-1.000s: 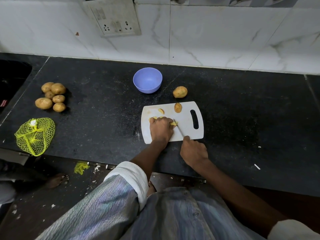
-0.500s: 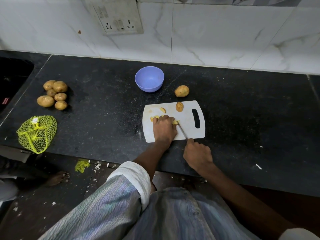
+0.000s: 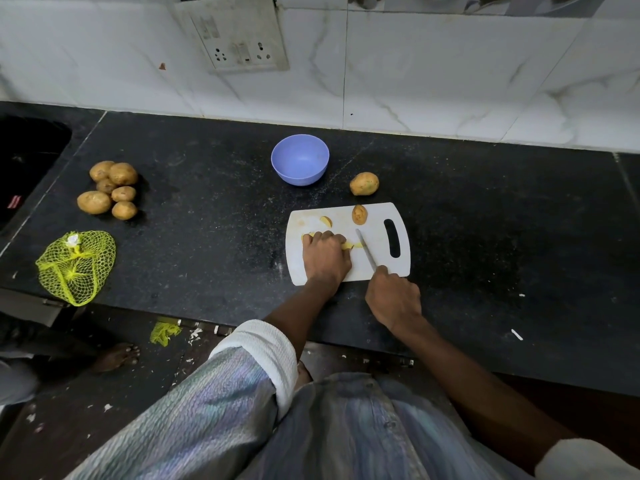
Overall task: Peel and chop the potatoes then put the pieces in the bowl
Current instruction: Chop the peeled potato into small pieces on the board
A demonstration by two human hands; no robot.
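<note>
On the black counter, knife points away toward the wall.

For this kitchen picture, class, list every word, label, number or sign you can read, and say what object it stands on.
No text here can be read.
Switch and socket panel on the tiled wall: faint smudged marks, no readable letters.
Small red label at the far left edge of the counter: too small and blurred to read.
White tag on the yellow net bag: nothing readable on it.
Blue bowl and white cutting board: no print visible.
</note>
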